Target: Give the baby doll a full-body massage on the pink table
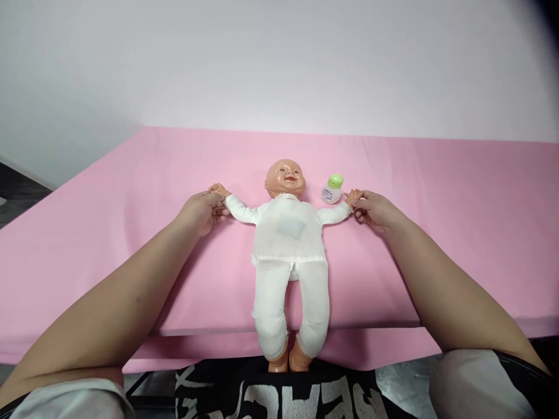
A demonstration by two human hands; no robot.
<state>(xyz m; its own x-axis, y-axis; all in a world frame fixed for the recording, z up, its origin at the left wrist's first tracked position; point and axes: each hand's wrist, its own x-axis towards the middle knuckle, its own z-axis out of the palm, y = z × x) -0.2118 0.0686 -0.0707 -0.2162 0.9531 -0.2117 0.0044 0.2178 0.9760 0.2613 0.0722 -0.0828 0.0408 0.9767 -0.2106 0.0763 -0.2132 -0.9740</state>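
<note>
A baby doll (289, 233) in a white cloth suit lies on its back, head toward the wall and arms stretched out to both sides. My left hand (204, 212) pinches the doll's hand and wrist on the left, thumb on top. On the other side, my right hand (376, 209) has its thumb and fingers closed on the doll's other hand. Both doll arms rest low over the pink cloth. Close to the doll's right-side hand is a small clear bottle (331, 194) with a green cap and a printed label.
Pink cloth (144, 233) covers the table and hangs over its front edge. The doll's feet (289, 359) stick out past that edge, near my black printed shirt (279, 396). Behind the table stands a plain white wall (279, 64).
</note>
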